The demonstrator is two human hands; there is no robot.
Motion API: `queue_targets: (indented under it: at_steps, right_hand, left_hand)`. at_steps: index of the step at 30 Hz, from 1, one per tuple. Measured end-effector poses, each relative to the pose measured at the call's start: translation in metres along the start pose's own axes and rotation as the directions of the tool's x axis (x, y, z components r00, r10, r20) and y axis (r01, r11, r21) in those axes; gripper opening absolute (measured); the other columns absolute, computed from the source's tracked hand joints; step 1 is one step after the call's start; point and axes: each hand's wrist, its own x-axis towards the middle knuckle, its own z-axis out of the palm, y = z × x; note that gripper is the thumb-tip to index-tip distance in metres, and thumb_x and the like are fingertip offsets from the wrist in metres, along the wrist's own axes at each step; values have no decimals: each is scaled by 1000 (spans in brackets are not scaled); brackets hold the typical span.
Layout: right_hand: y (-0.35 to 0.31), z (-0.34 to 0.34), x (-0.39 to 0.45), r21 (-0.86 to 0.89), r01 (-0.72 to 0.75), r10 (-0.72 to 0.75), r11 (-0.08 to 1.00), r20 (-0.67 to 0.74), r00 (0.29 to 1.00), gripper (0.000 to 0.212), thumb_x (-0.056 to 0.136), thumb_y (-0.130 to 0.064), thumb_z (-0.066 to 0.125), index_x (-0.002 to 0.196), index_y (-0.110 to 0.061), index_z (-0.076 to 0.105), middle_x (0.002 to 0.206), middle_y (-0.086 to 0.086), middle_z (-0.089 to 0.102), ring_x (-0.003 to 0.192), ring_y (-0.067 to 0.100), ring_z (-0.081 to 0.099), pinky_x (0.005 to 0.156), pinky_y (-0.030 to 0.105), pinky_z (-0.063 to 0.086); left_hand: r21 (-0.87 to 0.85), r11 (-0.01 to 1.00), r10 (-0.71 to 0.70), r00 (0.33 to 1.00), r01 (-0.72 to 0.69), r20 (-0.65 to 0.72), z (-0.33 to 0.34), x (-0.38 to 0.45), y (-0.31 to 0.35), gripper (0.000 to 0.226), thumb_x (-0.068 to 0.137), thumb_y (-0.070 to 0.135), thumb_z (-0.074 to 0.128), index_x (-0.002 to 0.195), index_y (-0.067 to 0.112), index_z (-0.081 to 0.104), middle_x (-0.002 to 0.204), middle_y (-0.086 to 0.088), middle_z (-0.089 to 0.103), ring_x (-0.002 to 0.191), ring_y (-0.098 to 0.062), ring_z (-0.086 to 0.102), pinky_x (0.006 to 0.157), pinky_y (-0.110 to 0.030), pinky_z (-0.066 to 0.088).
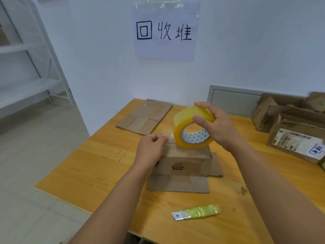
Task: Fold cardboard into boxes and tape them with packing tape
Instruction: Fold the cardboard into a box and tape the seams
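Note:
A small brown cardboard box [182, 161] printed "BAHA" stands in the middle of the wooden table [88, 173], with flaps spread flat at its near and right sides. A yellowish roll of packing tape [182, 136] stands on edge on the box top. My right hand [216, 125] grips the roll from the right, fingers over its rim. My left hand [151, 147] is at the box's top left edge and pinches the clear free end of the tape [167, 135] pulled off the roll.
A flattened cardboard piece [146, 117] lies at the table's far left. A utility blade with a yellow-green wrapped handle [197, 212] lies near the front edge. Worn cardboard boxes [290, 127] pile up at the right. White shelving [26, 76] stands to the left.

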Motion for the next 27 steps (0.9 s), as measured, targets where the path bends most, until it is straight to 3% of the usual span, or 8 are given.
queue_targets:
  at_steps: [4, 8, 10, 14, 17, 21, 24, 27]
  right_hand:
    - [3, -3, -2, -4, -1, 1, 1000, 57, 998, 62, 73, -53, 71, 132, -44, 52, 130, -12, 55, 113, 6, 57, 95, 25, 49]
    - [12, -8, -4, 78, -58, 50, 995, 98, 994, 75, 76, -35, 80, 139, -44, 42, 120, -10, 60, 101, 4, 65, 82, 19, 53]
    - [22, -7, -8, 87, -101, 89, 991, 129, 988, 70, 79, -21, 81, 137, -35, 44, 114, -5, 63, 99, 8, 66, 78, 22, 56]
    - [34, 0, -17, 138, -146, 120, 980, 178, 977, 60, 82, -5, 77, 131, -22, 47, 113, 3, 65, 96, 11, 69, 74, 25, 58]
    - [35, 0, -16, 150, -138, 111, 979, 176, 978, 57, 83, -6, 76, 131, -21, 49, 115, 2, 64, 97, 10, 69, 77, 25, 57]
    - [35, 0, -18, 127, -73, 62, 989, 88, 994, 54, 88, -2, 70, 133, -24, 49, 113, 1, 63, 94, 2, 66, 78, 20, 54]
    - [37, -3, -20, 122, -35, 41, 992, -46, 998, 61, 94, 2, 61, 141, -31, 42, 108, -7, 63, 82, -6, 61, 74, 11, 49]
    - [39, -4, -19, 105, -37, 39, 994, -22, 999, 70, 95, 0, 59, 147, -39, 31, 117, -11, 62, 91, -7, 63, 77, 10, 49]
  left_hand:
    - [-72, 996, -53, 998, 50, -32, -5, 4, 1, 23, 92, 27, 64, 92, 6, 72, 88, -7, 68, 81, -19, 56, 71, -33, 43]
    - [-84, 995, -61, 997, 57, -47, -9, 7, 2, 20, 92, 26, 63, 80, 12, 71, 89, -2, 68, 84, -21, 60, 75, -35, 46]
    - [-82, 995, -61, 996, 55, -68, -10, 8, 2, 21, 91, 24, 62, 77, 10, 68, 85, -2, 65, 82, -20, 57, 72, -35, 43]
    - [-54, 998, -34, 994, 29, -100, -12, 13, 1, 30, 92, 25, 60, 91, -5, 65, 81, -11, 59, 78, -19, 51, 69, -34, 38]
    - [2, 999, 35, 992, -35, -120, -11, 15, 0, 38, 94, 33, 62, 85, -4, 64, 79, -17, 63, 72, -17, 53, 68, -34, 42]
    - [61, 995, 94, 982, -85, -166, -11, 20, -6, 30, 97, 26, 58, 72, 10, 62, 72, -4, 69, 74, -21, 63, 69, -37, 48]
    - [-136, 990, 7, 979, -35, -204, -21, 22, -11, 24, 97, 17, 55, 74, 12, 59, 71, 4, 71, 85, -22, 72, 82, -42, 58]
    - [-263, 965, -43, 983, -6, -178, -28, 21, -15, 19, 98, 13, 55, 80, 8, 58, 83, -3, 68, 88, -22, 73, 81, -38, 59]
